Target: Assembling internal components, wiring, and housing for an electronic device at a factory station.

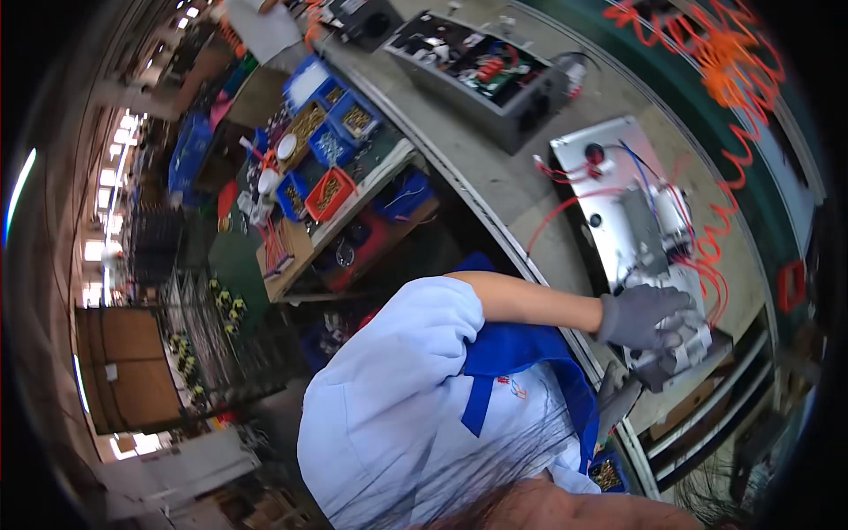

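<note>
My left hand [649, 318], in a grey glove, reaches over the near end of a silver metal plate [609, 212]. Its fingers bend down round a silver metal part [693, 349], whose exact kind is hard to make out. The plate carries a silver cylinder [673, 216], a grey block [638, 216], black round fittings and red and blue wires. Close below the hand is a dark grey shape [618, 397] that I cannot identify. My right hand cannot be made out.
Farther along the bench stands an open grey metal housing [521, 115] with circuitry inside. Coiled orange-red air hose [738, 150] hangs at the right. On a side table, blue bins [331, 141] and a red bin [331, 194] hold small fasteners. Another person [265, 31] stands far off.
</note>
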`<state>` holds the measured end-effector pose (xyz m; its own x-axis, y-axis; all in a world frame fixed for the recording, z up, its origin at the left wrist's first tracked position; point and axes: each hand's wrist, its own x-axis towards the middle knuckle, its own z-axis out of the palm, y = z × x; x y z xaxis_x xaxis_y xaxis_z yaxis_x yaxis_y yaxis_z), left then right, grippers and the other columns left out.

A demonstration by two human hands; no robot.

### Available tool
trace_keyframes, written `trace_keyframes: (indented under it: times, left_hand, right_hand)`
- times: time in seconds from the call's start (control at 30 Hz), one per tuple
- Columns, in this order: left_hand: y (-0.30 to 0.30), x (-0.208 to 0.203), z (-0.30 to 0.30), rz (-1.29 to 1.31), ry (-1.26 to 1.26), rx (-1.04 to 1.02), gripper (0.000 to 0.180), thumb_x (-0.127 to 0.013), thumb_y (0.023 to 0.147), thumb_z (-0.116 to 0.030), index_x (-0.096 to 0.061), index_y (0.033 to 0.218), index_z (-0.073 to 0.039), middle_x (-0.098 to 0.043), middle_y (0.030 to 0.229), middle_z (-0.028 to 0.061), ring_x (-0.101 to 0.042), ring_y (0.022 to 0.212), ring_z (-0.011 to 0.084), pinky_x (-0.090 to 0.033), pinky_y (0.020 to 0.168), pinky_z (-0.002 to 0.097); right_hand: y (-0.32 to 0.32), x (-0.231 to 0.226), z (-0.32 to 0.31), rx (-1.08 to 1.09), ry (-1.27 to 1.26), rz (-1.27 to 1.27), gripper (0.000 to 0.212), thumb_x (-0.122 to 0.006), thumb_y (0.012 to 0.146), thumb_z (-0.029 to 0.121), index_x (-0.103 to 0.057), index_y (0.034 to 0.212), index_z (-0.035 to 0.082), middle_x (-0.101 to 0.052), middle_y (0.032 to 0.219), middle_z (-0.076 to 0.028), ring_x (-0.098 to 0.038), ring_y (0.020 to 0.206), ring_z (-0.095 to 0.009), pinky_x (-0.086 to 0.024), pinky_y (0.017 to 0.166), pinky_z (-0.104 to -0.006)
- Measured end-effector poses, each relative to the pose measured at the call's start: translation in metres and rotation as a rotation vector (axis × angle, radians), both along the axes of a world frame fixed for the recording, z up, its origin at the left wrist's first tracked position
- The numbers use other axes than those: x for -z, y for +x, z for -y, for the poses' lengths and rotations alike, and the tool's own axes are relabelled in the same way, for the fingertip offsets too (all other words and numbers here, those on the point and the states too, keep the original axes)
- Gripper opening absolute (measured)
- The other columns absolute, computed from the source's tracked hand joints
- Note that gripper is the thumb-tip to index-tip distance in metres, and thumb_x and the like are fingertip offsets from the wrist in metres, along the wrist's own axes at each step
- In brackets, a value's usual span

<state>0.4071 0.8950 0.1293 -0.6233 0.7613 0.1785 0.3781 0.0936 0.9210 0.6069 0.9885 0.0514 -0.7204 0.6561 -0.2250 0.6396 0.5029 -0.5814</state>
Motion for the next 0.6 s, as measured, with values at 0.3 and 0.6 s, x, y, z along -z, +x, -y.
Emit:
trace_keyframes:
  times: [0.3,0.6]
  left_hand:
    - [-0.078,0.054,0.373,-0.152,-0.279,-1.015,0.039,-0.063,0.083,-0.019,-0.059,0.118,-0.003,-0.066,0.107,0.0146,-0.066,0.092,0.0252,-0.053,0.084,0.0360]
    - [-0.020,0.149,0.749,0.383,-0.739,-1.441,0.027,-0.056,0.084,-0.010,-0.064,0.109,-0.014,-0.064,0.109,0.0141,-0.065,0.095,0.0321,-0.051,0.079,0.0420]
  right_hand:
    - [-0.069,-0.004,0.096,-0.421,-0.195,0.089,0.038,-0.060,0.092,0.027,-0.064,0.109,-0.007,-0.069,0.095,-0.021,-0.067,0.088,-0.028,-0.050,0.082,-0.0370]
    - [-0.172,-0.030,0.236,-0.734,-0.082,0.013,0.036,-0.061,0.090,0.024,-0.063,0.113,-0.003,-0.067,0.105,-0.021,-0.066,0.096,-0.032,-0.050,0.084,-0.0375]
